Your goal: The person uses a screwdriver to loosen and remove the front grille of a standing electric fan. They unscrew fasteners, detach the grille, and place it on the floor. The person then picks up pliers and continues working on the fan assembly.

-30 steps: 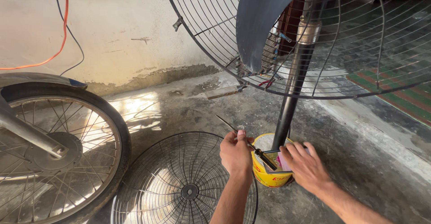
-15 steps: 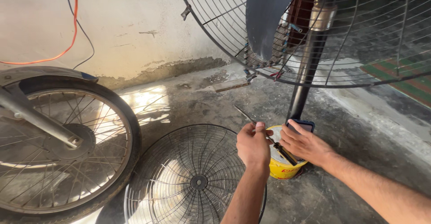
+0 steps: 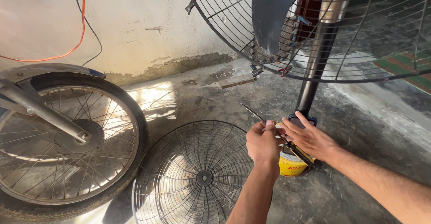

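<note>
Head view, looking down at a grey concrete floor. Left hand is curled into a fist, fingers pinched closed on a screwdriver — its thin metal shaft sticks out up and to the left of the fist, while its dark handle runs down to the right across the top of a yellow tub. Right hand lies open and flat, fingers spread, resting on a dark blue flat object that sits at the far rim of the tub; whether it grips this object cannot be told. The two hands are just beside each other, above the tub.

The tub stands on the floor at the foot of a black fan pole. Overhead: wire fan guard with a dark blade inside it. A second, detached wire grille lies flat on the floor, just left of the left forearm. Further left — a spoked motorcycle wheel. Orange cable hangs along the stained white wall.
</note>
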